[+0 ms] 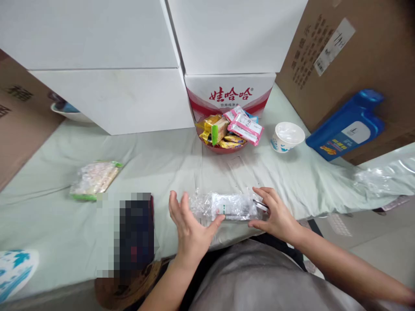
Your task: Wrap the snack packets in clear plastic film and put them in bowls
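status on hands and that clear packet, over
Left hand open at one end of clear packet. Right hand cups other end. Snack bowl beyond, apart.

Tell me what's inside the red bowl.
The round red bowl holds yellow snack packets and pink-and-white wrapped packs, heaped above its rim. Whatever lies beneath the heap is covered.

The single view is riding on the person's head, looking forward and down across the grey-clad chest onto the desk [155, 168]. It is sitting close in: the left hand [189, 226] and the right hand [275, 216] are showing large in the lower middle, forearms coming in from the bottom edge. Higher up it is reaching the white boxes [129, 65] at the desk's far side, and the wide lens is catching a cardboard carton [356, 52] on the right.
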The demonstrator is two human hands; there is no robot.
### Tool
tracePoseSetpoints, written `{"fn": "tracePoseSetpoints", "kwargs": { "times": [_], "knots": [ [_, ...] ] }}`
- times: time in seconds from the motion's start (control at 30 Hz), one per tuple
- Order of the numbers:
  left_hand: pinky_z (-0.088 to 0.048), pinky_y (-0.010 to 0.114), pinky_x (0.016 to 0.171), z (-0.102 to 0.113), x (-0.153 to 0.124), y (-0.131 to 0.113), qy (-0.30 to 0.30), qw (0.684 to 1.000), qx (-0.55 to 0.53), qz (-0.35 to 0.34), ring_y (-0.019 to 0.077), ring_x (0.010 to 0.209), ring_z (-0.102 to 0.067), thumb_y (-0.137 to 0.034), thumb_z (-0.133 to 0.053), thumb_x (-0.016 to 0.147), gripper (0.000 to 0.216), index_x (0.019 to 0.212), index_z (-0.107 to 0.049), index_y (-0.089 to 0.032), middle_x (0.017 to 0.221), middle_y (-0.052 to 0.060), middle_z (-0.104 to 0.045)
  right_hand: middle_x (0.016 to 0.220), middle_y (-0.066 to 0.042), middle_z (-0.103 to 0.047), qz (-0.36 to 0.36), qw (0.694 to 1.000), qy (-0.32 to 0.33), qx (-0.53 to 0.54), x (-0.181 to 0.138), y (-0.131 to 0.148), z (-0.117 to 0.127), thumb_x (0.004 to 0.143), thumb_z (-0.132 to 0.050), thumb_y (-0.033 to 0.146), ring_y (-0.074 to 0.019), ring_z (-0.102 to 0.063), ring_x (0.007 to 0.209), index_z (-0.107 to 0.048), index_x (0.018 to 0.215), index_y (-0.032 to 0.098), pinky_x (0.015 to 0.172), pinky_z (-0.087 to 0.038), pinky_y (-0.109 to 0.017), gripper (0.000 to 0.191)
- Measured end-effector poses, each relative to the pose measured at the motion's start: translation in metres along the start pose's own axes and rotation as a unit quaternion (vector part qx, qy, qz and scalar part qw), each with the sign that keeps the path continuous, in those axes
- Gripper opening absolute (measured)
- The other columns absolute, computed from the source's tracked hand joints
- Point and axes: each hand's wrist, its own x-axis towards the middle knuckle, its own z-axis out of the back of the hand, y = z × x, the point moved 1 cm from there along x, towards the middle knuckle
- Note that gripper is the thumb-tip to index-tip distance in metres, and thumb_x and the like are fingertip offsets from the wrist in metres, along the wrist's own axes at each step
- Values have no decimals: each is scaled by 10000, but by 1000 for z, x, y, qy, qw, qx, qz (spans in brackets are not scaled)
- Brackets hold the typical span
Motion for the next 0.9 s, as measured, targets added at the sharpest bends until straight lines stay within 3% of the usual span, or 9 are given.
{"fn": "tracePoseSetpoints", "kwargs": {
  "times": [0.07,0.17,0.23,0.33,0.47,0.6,0.7,0.8,0.9],
  "knots": [
    [-347,631,1074,-4,2,9,51,995,-11,81,429,1419,-263,-547,-750,722,1074,1512,-142,-147,1514,260,-291,1256,-142,-478,35,999,-14,-33,2,6,-4,785,-737,325,-268,-580,1099,-425,1392,238,866,-562,-418,688],
    [-508,500,945,-6,6,15,93,990,-18,108,331,1154,-592,-459,-710,787,784,1423,-369,-152,1226,167,-623,1107,-108,-564,111,993,-7,-50,6,14,-9,847,-560,128,-214,-620,973,-554,1230,217,815,-565,-362,393],
    [-560,391,827,-4,10,11,71,995,-21,66,252,947,-675,-351,-657,845,434,1226,-553,-172,1036,98,-693,1017,-91,-605,148,988,6,-52,10,17,-12,806,-475,35,-198,-627,913,-604,1117,197,787,-559,-337,374],
    [-557,309,773,-5,13,-8,36,998,-33,-46,185,837,-670,-205,-587,889,143,1028,-613,-186,906,49,-687,968,-88,-642,142,988,23,-46,15,19,-17,755,-458,15,-199,-636,872,-632,1044,177,755,-545,-328,374],
    [-557,337,810,-14,7,-36,57,986,-33,-154,208,904,-640,-166,-568,892,228,1119,-585,-154,979,96,-661,900,-37,-681,43,997,44,34,23,19,-24,752,-521,59,-171,-655,825,-623,979,197,741,-518,-289,286],
    [-557,381,830,-23,-7,-44,115,968,-44,-217,238,929,-619,-175,-562,887,226,1106,-591,-128,1007,120,-655,829,16,-677,-57,988,71,121,29,16,-18,752,-590,130,-141,-647,742,-558,980,208,692,-503,-258,243],
    [-550,414,875,-24,-15,-41,128,963,-25,-237,262,999,-612,-166,-552,892,289,1174,-585,-108,1068,133,-664,938,-24,-673,-27,989,98,111,30,16,-1,797,-605,193,-161,-644,837,-537,1046,200,752,-512,-289,259],
    [-556,425,870,-25,-20,-36,122,960,-13,-250,268,1021,-616,-150,-540,901,331,1227,-569,-103,1101,137,-671,1051,-80,-627,30,995,87,25,30,21,14,890,-534,208,-184,-625,944,-549,1115,184,827,-507,-328,227],
    [-558,416,883,-25,-24,-33,86,963,-41,-250,257,1024,-627,-125,-567,889,291,1180,-584,-117,1082,129,-673,1035,-84,-607,73,986,116,-90,30,36,14,943,-484,189,-177,-624,898,-581,1186,186,801,-504,-312,262]
  ]
}}
